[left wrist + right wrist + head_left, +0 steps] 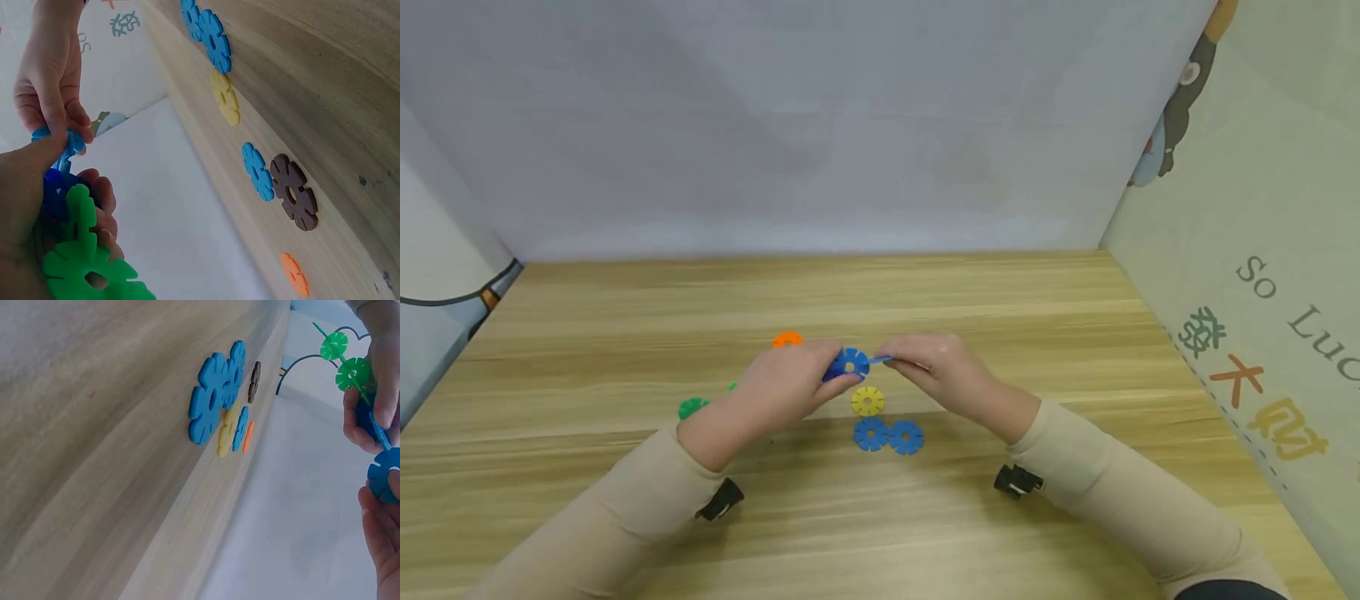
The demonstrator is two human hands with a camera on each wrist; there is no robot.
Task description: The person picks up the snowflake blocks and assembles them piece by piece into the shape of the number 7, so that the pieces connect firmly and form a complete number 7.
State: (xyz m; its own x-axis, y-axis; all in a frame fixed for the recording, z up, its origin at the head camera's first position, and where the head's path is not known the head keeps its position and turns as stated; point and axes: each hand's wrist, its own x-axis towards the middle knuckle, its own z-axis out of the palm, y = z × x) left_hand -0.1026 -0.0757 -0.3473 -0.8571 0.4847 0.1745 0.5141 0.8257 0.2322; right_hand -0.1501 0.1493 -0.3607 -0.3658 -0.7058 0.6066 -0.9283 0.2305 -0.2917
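Two pale sleeves, each with a black wrist camera at the cuff. Held in the hands we list two green discs face-on, further green pieces edge-on whose number we cannot tell, one dark blue disc, one lighter blue disc and one slim blue disc. Flat on the wooden table, six — three blue table discs, one yellow disc, one brown disc, one orange disc.

Around: a grey backdrop at 12 o'clock, a printed cloth at 2. In the head view the left hand hides the brown disc and one blue table disc.

Left hand: fingers curled about the dark blue disc; the lighter blue disc lies at its 3 o'clock. Right hand: thumb and fingers pinching the slim blue disc at its 9 o'clock — the yellow disc just beneath, towards 6.
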